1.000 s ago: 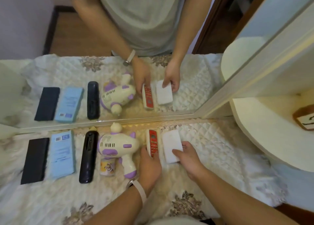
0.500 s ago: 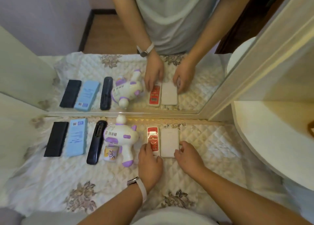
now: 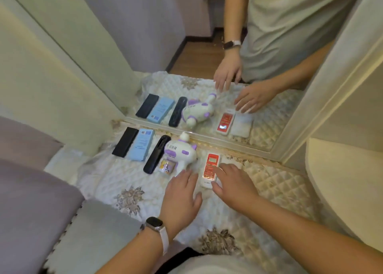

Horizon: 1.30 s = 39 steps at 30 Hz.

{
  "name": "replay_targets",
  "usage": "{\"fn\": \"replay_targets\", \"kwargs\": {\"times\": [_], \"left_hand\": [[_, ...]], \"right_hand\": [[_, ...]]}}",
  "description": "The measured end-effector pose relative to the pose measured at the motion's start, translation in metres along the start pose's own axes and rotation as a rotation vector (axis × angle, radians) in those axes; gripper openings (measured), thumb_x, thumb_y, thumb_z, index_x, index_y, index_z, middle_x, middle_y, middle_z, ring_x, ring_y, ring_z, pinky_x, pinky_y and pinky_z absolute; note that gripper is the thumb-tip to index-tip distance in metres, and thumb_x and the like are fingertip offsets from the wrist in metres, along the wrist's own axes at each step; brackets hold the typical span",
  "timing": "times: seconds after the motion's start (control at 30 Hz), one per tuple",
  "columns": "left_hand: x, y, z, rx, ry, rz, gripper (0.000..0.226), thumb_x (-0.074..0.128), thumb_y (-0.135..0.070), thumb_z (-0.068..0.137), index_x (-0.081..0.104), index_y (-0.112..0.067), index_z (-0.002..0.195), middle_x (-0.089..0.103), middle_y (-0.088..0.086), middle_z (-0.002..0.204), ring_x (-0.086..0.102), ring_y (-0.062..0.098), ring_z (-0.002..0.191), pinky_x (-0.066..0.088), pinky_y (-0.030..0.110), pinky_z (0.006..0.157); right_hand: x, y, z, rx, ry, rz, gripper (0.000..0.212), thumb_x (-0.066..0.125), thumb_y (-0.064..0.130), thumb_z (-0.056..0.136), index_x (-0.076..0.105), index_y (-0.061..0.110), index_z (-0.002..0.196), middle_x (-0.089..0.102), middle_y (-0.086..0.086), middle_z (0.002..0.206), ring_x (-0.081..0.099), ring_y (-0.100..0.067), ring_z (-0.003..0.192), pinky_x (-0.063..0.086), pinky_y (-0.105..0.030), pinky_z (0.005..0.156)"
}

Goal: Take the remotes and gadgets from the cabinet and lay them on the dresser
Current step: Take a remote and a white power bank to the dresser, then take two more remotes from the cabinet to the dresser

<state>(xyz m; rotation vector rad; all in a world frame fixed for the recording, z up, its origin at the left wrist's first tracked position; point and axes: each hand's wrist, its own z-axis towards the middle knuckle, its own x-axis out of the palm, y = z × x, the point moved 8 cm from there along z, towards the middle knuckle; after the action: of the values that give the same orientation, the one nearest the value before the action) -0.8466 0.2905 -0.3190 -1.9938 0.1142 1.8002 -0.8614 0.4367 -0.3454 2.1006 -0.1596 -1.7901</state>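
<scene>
A row of gadgets lies on the quilted white dresser cover [image 3: 275, 182] along the mirror: a black slab [image 3: 125, 142], a light blue box [image 3: 141, 144], a black remote [image 3: 156, 154], a white and purple toy gun [image 3: 179, 154] with a small printed can [image 3: 165, 166], and a red-faced remote [image 3: 210, 167]. A white flat gadget [image 3: 235, 163] beside the red remote is mostly hidden under my right hand [image 3: 233, 182], which hovers open over both. My left hand [image 3: 181, 199], wearing a watch, is open with spread fingers just in front of the toy gun.
The mirror [image 3: 207, 87] behind the row doubles every item and my arms. A cream rounded cabinet shelf [image 3: 342, 182] stands at the right. A grey padded seat [image 3: 41, 201] and a foam mat [image 3: 99, 230] lie at the lower left.
Both hands have let go of the red remote and white gadget and drawn back with fingers spread. The camera has pulled back and swung left.
</scene>
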Motion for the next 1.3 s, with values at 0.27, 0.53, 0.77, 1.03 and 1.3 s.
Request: {"fn": "replay_targets", "kwargs": {"times": [0.27, 0.53, 0.77, 1.03, 1.3], "left_hand": [[-0.065, 0.056, -0.070, -0.197, -0.180, 0.216, 0.050, 0.048, -0.043, 0.081, 0.061, -0.017, 0.122, 0.062, 0.009, 0.125, 0.059, 0.029, 0.116, 0.048, 0.048, 0.095], [-0.122, 0.123, -0.189, -0.377, -0.322, 0.270, 0.041, 0.053, -0.040, 0.085, 0.063, -0.020, 0.120, 0.062, 0.005, 0.122, 0.056, 0.027, 0.114, 0.038, 0.044, 0.100], [-0.168, 0.186, -0.366, -0.606, -0.394, 0.302, 0.043, 0.047, -0.043, 0.088, 0.064, -0.019, 0.120, 0.062, 0.007, 0.127, 0.055, 0.029, 0.122, 0.042, 0.048, 0.102], [-0.192, 0.248, -0.572, -0.828, -0.538, 0.344, 0.041, 0.051, -0.042, 0.086, 0.064, -0.021, 0.119, 0.063, 0.005, 0.127, 0.054, 0.026, 0.121, 0.039, 0.044, 0.103], [-0.204, 0.270, -0.743, -1.084, -0.619, 0.331, 0.043, 0.051, -0.041, 0.090, 0.062, -0.020, 0.126, 0.060, 0.006, 0.132, 0.052, 0.026, 0.126, 0.039, 0.045, 0.106]], "right_hand": [[-0.030, 0.105, 0.004, -0.393, -0.088, -0.073, 0.044, 0.049, 0.043, 0.084, 0.066, 0.013, 0.111, 0.067, -0.006, 0.104, 0.062, -0.029, 0.095, 0.052, -0.040, 0.076], [-0.032, 0.251, -0.027, -0.751, -0.148, -0.138, 0.045, 0.051, 0.045, 0.086, 0.066, 0.013, 0.114, 0.067, -0.008, 0.114, 0.061, -0.032, 0.104, 0.049, -0.042, 0.088], [0.003, 0.433, -0.092, -1.016, -0.095, -0.213, 0.049, 0.044, 0.051, 0.090, 0.061, 0.020, 0.124, 0.063, -0.003, 0.124, 0.054, -0.026, 0.117, 0.043, -0.041, 0.095], [0.062, 0.618, -0.205, -1.325, -0.096, -0.195, 0.046, 0.051, 0.048, 0.088, 0.062, 0.015, 0.119, 0.064, -0.007, 0.117, 0.058, -0.030, 0.109, 0.047, -0.043, 0.091], [0.108, 0.751, -0.307, -1.574, -0.077, -0.191, 0.047, 0.047, 0.049, 0.091, 0.062, 0.016, 0.122, 0.065, -0.004, 0.112, 0.059, -0.029, 0.102, 0.046, -0.041, 0.090]]}}
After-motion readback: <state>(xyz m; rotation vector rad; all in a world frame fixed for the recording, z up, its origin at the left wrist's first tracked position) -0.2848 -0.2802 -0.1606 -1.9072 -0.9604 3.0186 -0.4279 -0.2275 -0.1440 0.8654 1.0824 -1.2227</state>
